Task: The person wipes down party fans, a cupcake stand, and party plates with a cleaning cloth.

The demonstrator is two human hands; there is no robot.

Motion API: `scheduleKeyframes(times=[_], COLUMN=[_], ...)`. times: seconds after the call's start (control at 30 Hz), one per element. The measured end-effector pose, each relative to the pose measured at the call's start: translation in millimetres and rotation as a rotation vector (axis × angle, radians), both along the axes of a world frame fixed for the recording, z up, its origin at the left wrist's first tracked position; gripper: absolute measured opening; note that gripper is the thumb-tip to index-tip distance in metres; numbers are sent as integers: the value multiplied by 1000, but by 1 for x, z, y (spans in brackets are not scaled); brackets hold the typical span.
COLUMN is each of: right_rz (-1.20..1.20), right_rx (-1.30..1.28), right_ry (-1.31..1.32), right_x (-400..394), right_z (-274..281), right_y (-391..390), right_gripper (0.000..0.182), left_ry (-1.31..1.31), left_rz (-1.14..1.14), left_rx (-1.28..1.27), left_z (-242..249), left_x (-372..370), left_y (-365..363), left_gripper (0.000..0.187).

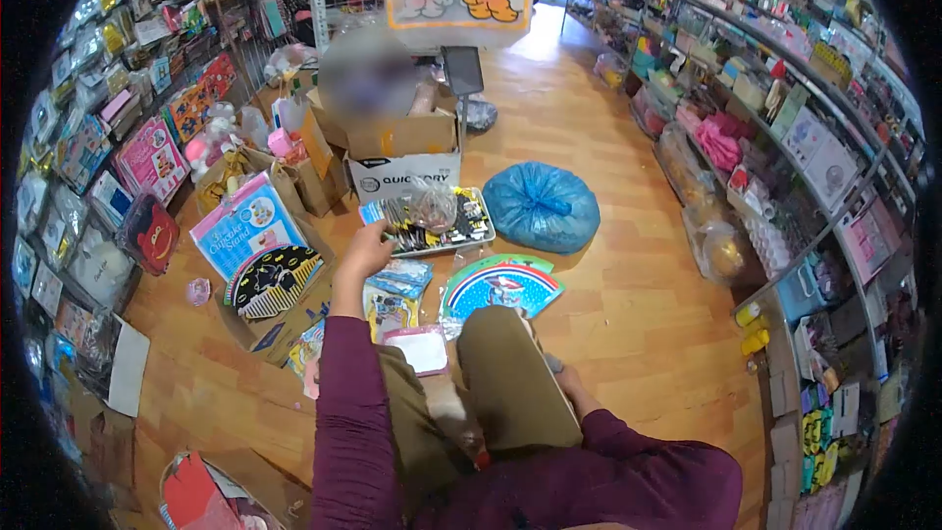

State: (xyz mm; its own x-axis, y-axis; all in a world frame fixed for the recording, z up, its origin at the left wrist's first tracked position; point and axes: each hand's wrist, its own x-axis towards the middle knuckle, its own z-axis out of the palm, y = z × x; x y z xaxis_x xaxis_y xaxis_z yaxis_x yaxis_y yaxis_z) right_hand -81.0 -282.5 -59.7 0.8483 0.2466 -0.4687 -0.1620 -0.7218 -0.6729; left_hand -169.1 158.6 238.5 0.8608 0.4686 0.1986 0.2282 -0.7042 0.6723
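Note:
I sit on the wooden floor of a shop. My left hand [365, 243] reaches forward and grips a small blue packet at the left edge of a tray of packaged items [461, 226]. My right hand [571, 391] rests low beside my right knee, mostly hidden behind my leg; what it holds cannot be seen. A pink-rimmed flat packet [420, 347] lies by my left knee. A rainbow-printed fan-shaped card [500, 285] lies just in front of my knees.
A white cardboard box [404, 159] stands beyond the tray, with a person partly behind it. A blue plastic bag [541, 206] lies to the right. Open cartons and a black-yellow fan [273, 278] sit left. Stocked shelves [785, 137] line both sides.

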Motion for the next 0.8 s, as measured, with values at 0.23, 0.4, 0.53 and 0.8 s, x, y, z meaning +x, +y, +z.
scheduleKeyframes(times=[0.23,0.4,0.53,0.8], right_rz=[-392,-501,-605,-729], right_rx=[228,495,831,912], right_ry=[-155,-143,-35,32], right_x=[6,49,54,76], right_z=[21,-30,18,60], right_y=[16,3,5,12], right_gripper=[29,40,39,35], left_ry=[154,65,28,153], left_rz=[190,358,353,354], left_rx=[179,-352,-897,-787], left_z=[-26,-72,-157,-273], left_x=[11,26,36,42], left_y=[11,-4,-57,-116], left_gripper=[32,39,31,29])
